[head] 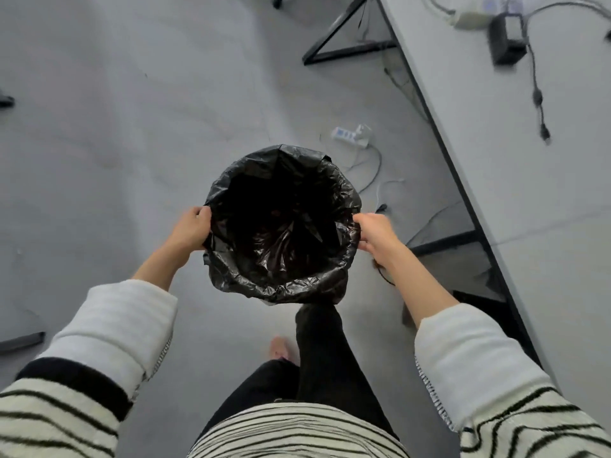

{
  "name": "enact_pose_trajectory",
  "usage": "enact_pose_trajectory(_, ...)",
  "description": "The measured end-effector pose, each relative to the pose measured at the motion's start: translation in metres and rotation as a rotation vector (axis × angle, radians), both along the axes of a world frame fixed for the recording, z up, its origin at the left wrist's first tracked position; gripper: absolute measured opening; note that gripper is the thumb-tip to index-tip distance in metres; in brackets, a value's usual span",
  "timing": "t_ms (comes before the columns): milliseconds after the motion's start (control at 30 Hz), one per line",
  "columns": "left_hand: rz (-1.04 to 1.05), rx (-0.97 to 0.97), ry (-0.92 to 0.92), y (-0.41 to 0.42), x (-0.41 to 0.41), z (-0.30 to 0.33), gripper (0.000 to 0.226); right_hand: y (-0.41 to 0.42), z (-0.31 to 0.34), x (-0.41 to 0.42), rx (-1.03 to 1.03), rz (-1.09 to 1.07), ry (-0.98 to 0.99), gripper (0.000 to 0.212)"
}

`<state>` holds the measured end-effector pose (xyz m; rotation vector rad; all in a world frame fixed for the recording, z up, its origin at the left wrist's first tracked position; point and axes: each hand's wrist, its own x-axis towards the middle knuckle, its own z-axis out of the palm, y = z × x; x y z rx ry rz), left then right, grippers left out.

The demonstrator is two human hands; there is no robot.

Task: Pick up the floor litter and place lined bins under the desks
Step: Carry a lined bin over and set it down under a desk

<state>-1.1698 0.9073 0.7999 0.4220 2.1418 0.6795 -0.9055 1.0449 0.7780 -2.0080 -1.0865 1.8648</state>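
Note:
A round bin lined with a black plastic bag [281, 285] is held in front of me above the grey floor, its mouth facing up. The liner is folded over the rim all around. My left hand [190, 228] grips the rim on the left side. On the opposite side my right hand [375, 231] grips the rim. The inside of the bin is dark and I see nothing in it. No litter shows on the floor near me.
A grey desk [515, 160] with a black metal frame runs along the right. On it lie a black adapter [507, 39] and cables. A white power strip [352, 135] with loose cords lies on the floor by the desk. My legs are below the bin.

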Motion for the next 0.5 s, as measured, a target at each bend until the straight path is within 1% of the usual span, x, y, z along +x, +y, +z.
enact_pose_trajectory(33, -0.013, 0.001, -0.001, 0.013, -0.008, 0.001, 0.023, 0.013, -0.002, -0.008, 0.002, -0.016, 0.005, 0.012)
enact_pose_trajectory(167, 0.004, -0.048, -0.019, 0.107, -0.076, -0.003, 0.025, 0.116, -0.013, -0.079, -0.041, -0.030, 0.022, 0.018)
enact_pose_trajectory(300, 0.088, -0.040, -0.032, 0.206, -0.138, 0.004, 0.025, 0.228, -0.006, -0.153, -0.054, 0.037, -0.004, 0.019)
enact_pose_trajectory(433, 0.142, -0.033, -0.070, 0.276, -0.188, 0.012, 0.025, 0.313, 0.002, -0.212, -0.039, 0.088, -0.027, 0.024)
enact_pose_trajectory(500, 0.175, -0.012, -0.090, 0.316, -0.220, 0.009, 0.027, 0.358, 0.000, -0.246, -0.015, 0.111, -0.043, 0.022)
